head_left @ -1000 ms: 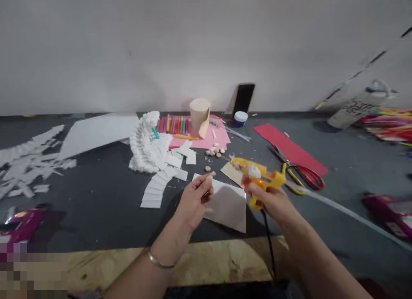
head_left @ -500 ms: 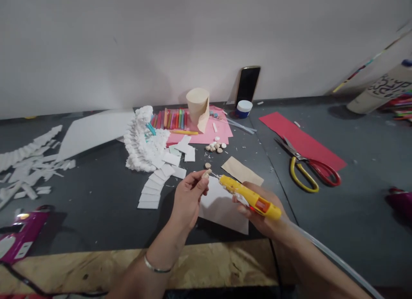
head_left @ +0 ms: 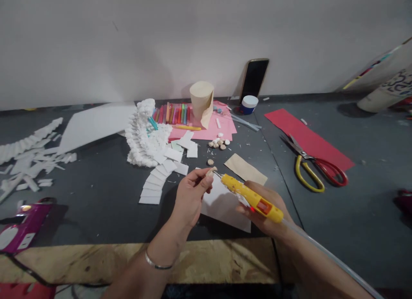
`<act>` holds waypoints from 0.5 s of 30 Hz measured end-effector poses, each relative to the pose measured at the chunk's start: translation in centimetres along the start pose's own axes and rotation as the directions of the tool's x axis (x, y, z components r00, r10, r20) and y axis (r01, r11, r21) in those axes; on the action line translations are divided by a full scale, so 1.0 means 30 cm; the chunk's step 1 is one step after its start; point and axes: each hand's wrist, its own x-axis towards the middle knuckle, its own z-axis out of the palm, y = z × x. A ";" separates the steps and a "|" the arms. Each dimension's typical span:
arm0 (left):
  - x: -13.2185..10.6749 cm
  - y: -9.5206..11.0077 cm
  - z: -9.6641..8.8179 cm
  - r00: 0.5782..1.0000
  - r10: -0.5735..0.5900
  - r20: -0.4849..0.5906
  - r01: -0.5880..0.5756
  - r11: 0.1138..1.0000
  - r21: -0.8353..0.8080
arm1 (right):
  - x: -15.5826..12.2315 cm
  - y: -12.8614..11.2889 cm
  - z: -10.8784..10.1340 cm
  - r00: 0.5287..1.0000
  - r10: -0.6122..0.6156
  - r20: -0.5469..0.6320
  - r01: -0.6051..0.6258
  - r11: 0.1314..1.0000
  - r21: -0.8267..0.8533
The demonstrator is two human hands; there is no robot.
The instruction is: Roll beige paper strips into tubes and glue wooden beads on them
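Note:
Between the thumb and fingers of my left hand (head_left: pixel 192 194) is pinched a small beige piece (head_left: pixel 211 172), partly hidden by the fingertips. My right hand (head_left: pixel 268 206) grips a yellow hot glue gun (head_left: pixel 251 196) with a long clear glue stick (head_left: pixel 325 247) trailing from its back. The nozzle tip points left and sits at the beige piece. Under both hands lies a white sheet of paper (head_left: pixel 225 206). Just beyond the left fingertips is a beige disc (head_left: pixel 210 162), and a pile of white and beige discs (head_left: pixel 219 143) lies farther back.
Right of the hands are scissors (head_left: pixel 310 166) and red paper (head_left: pixel 309 138). Behind stand a beige paper cup (head_left: pixel 201 99), a lidded jar (head_left: pixel 249 104) and a phone (head_left: pixel 255 78). Left lie white squares (head_left: pixel 154 183), a fluffy white model (head_left: pixel 141 140) and a purple device (head_left: pixel 28 224).
The camera view has shifted slightly. The beige piece is turned a little, its tip now pointing toward the nozzle. Both hands keep their grips.

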 end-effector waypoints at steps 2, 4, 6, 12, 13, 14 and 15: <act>-0.002 0.002 0.002 1.000 -0.002 0.006 0.002 1.000 0.001 | 0.003 0.001 -0.001 1.000 -0.030 0.008 0.030 0.999 -0.016; -0.004 0.005 0.004 1.000 -0.004 0.007 0.004 1.000 -0.002 | 0.004 0.003 -0.001 0.998 -0.056 0.011 0.056 0.998 -0.026; -0.006 0.006 0.006 1.000 -0.009 0.008 0.009 1.000 -0.005 | 0.002 0.006 -0.001 0.998 -0.068 0.004 0.068 0.997 -0.030; -0.002 -0.004 0.001 1.000 -0.007 0.004 0.007 1.000 -0.017 | -0.003 0.016 0.003 1.000 -0.015 -0.006 0.014 0.996 -0.084; -0.001 -0.005 0.000 1.000 -0.006 0.006 0.006 1.000 -0.017 | -0.003 0.016 0.003 1.000 -0.007 -0.012 0.006 0.995 -0.096; 0.000 -0.007 -0.001 1.000 -0.005 0.007 0.006 1.000 -0.018 | -0.003 0.015 0.003 1.000 -0.002 -0.020 0.000 0.994 -0.107; 0.001 -0.007 -0.002 1.000 -0.003 0.010 0.004 1.000 -0.017 | -0.003 0.013 0.002 1.000 -0.001 -0.027 -0.002 0.993 -0.117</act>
